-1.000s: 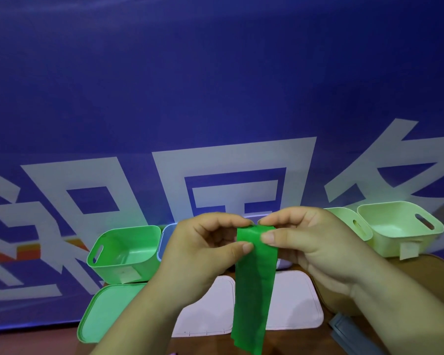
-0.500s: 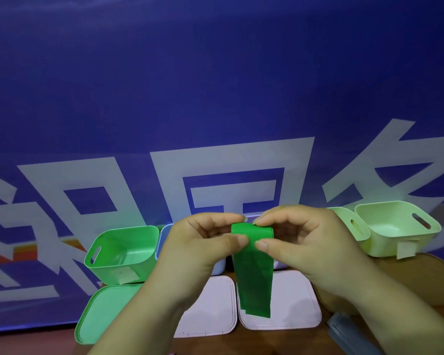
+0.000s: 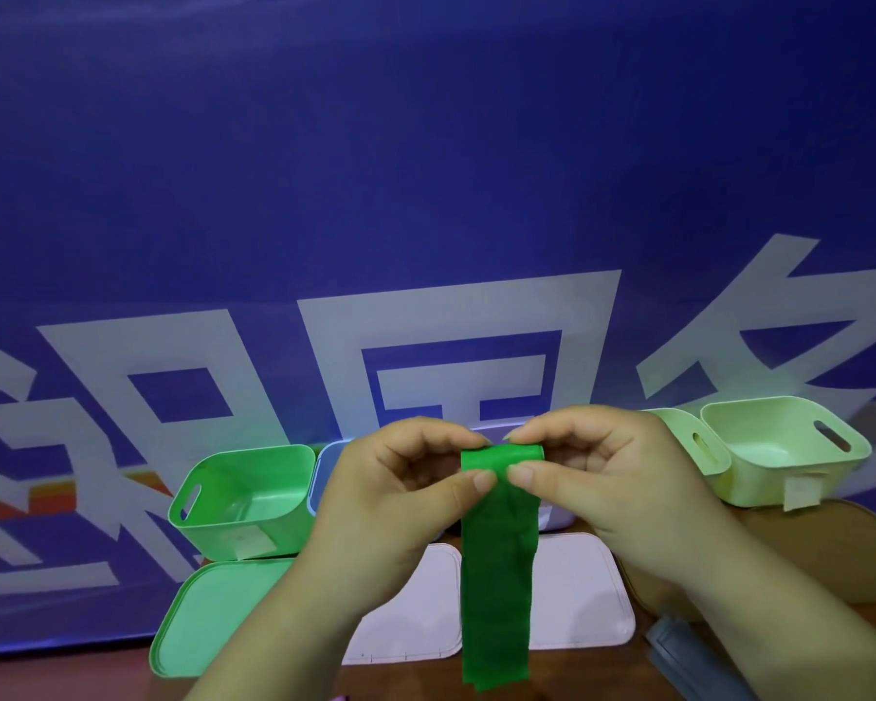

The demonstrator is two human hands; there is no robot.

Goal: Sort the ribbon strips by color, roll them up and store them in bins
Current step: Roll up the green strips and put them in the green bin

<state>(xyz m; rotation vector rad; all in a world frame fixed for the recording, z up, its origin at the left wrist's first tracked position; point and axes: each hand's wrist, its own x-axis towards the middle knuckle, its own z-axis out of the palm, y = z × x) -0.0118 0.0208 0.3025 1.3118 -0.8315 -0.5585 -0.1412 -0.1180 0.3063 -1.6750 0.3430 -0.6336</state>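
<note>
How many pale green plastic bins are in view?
2. One pale green plastic bin stands far right; the second sits at its left, partly behind the right hand.

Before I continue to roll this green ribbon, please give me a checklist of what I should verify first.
1. Left hand and right hand both pinch the top of the green ribbon strip: ok.
2. First turn formed at the top end: ok.
3. Tail hangs free and straight, with nothing resting on it: ok.
4. Roll tightness and edge alignment: cannot tell.
5. Green bin open, with its green lid lying in front: ok.
</note>
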